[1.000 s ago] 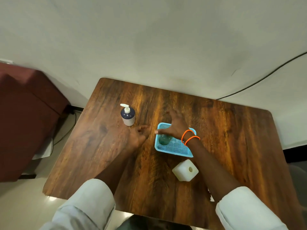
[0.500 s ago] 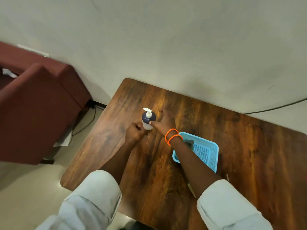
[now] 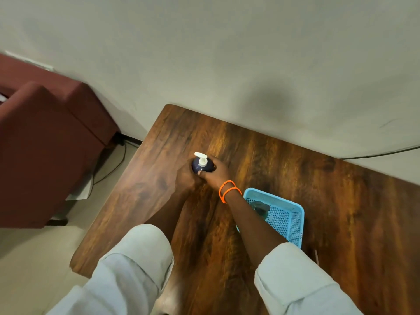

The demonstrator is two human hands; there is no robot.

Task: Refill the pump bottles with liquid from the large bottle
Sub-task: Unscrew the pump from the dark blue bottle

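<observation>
A dark blue pump bottle (image 3: 202,165) with a white pump head stands upright near the far left part of the wooden table (image 3: 295,178). Both hands wrap its body: my left hand (image 3: 186,178) from the near left, my right hand (image 3: 216,173), with orange bands on the wrist, from the right. A light blue mesh basket (image 3: 286,214) sits to the right behind my right forearm, with a dark greenish object (image 3: 260,206) in it, partly hidden. The large bottle is not in view.
A dark red armchair (image 3: 45,144) stands on the floor left of the table, with cables (image 3: 118,160) trailing by the wall. The wall runs along the table's far edge. Bare wood lies right of the basket.
My view has swung left. My right hand left the basket and went to the pump bottle; my left hand closed in on it too. Both now grip the bottle. The white large bottle dropped out of view.
</observation>
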